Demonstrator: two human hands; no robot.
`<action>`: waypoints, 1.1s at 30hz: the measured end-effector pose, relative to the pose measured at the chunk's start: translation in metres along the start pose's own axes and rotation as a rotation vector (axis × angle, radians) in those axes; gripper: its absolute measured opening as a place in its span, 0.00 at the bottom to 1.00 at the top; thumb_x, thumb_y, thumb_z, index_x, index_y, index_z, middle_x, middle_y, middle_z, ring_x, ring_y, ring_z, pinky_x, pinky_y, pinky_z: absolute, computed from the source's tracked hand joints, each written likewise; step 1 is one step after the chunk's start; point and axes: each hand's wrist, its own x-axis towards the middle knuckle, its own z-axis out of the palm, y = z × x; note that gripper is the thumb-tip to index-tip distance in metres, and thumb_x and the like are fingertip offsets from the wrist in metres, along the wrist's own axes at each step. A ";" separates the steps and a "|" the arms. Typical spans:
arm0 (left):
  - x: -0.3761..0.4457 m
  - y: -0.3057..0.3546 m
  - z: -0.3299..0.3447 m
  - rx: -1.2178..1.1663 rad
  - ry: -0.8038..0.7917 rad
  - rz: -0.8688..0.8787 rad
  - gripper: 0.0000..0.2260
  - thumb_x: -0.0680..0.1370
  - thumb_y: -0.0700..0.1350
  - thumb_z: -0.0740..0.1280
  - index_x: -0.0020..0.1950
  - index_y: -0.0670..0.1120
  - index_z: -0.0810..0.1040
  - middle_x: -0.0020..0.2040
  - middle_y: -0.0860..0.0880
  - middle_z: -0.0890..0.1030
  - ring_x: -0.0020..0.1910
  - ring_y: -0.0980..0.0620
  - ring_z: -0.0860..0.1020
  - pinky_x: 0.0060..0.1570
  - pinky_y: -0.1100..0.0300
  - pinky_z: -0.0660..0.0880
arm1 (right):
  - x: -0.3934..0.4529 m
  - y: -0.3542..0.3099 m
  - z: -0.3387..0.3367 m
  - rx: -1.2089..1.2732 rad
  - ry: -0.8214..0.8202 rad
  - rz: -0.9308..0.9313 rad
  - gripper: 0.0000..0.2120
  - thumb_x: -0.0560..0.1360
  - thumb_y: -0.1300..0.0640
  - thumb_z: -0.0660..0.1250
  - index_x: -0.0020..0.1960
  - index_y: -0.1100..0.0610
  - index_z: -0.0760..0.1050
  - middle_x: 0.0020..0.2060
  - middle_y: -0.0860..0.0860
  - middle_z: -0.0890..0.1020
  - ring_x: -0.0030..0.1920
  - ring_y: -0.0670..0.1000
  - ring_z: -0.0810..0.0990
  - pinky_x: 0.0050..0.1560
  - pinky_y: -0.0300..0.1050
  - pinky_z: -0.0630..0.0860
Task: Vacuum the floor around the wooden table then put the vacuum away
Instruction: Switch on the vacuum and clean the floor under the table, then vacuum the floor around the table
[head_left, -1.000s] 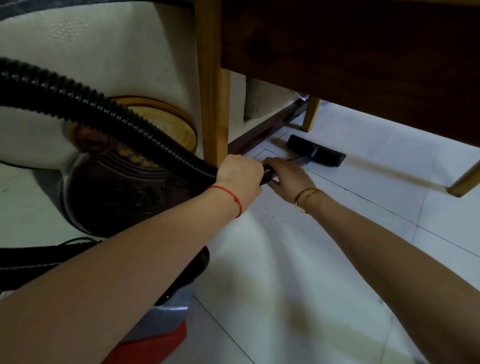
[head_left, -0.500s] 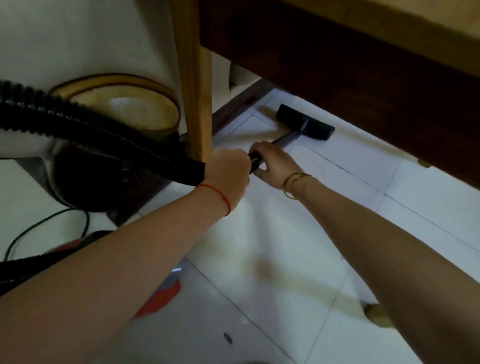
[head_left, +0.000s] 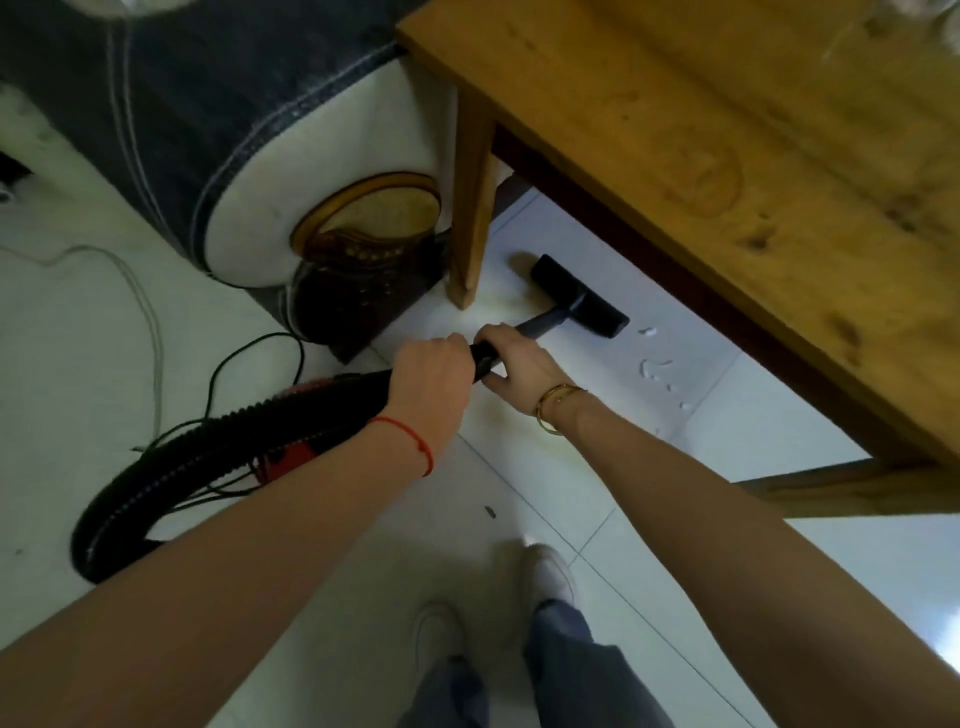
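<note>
1. The person stands over a white tiled floor (head_left: 701, 426), bent toward the corner of a wooden table (head_left: 727, 171), both bare arms reaching forward and down.
2. The left hand (head_left: 434, 374) is wrapped tight around the end of the black ribbed hose (head_left: 218, 441), where it joins the wand; a thin red string (head_left: 415, 441) circles that wrist.
3. The right hand (head_left: 519, 358) is closed around the wand (head_left: 540, 325) just ahead of the left, the two hands nearly touching (the thumb lies along the underside, fingers curled over the top). A gold bracelet (head_left: 556, 408) sits on this wrist.
4. The wand slopes down and away to the black floor nozzle (head_left: 576, 296), which lies flat on the tiles under the table's edge, just beside the foot of the near table leg (head_left: 470, 208).
5. A few small white scraps (head_left: 652, 366) lie on the tiles near the nozzle, on its right side.
6. The hose loops back along the floor to the person's left, and a patch of the vacuum's red body (head_left: 283, 457) shows beneath it, mostly hidden by the left forearm; a thin black cord (head_left: 228, 364) and a pale cable (head_left: 150, 322) trail over the tiles nearby.
7. Behind the table leg stands a sofa end (head_left: 249, 156), cream with a dark fabric cover, and a carved dark wooden base.
8. At the bottom, two pale shoes (head_left: 550, 571) and blue trouser legs (head_left: 582, 670) are planted on the tiles.
</note>
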 end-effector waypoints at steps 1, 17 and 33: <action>-0.010 -0.005 -0.003 -0.005 -0.016 -0.008 0.12 0.79 0.49 0.65 0.58 0.44 0.71 0.52 0.49 0.79 0.49 0.51 0.79 0.39 0.60 0.65 | -0.006 -0.011 0.001 0.020 -0.018 0.015 0.13 0.72 0.62 0.67 0.55 0.57 0.70 0.51 0.55 0.75 0.47 0.51 0.72 0.45 0.46 0.73; -0.121 -0.060 -0.054 -0.334 -0.326 -0.048 0.11 0.73 0.49 0.67 0.52 0.48 0.72 0.45 0.49 0.77 0.37 0.51 0.74 0.34 0.60 0.68 | -0.094 -0.163 0.008 0.034 -0.055 0.153 0.19 0.69 0.63 0.69 0.58 0.59 0.70 0.53 0.57 0.75 0.54 0.57 0.74 0.52 0.50 0.76; -0.096 -0.011 -0.058 -0.626 -0.394 -0.173 0.05 0.71 0.45 0.66 0.43 0.45 0.76 0.35 0.50 0.77 0.32 0.52 0.74 0.27 0.64 0.68 | -0.077 -0.095 -0.037 -0.135 -0.282 0.100 0.13 0.72 0.59 0.68 0.55 0.59 0.72 0.53 0.56 0.75 0.57 0.56 0.72 0.52 0.49 0.74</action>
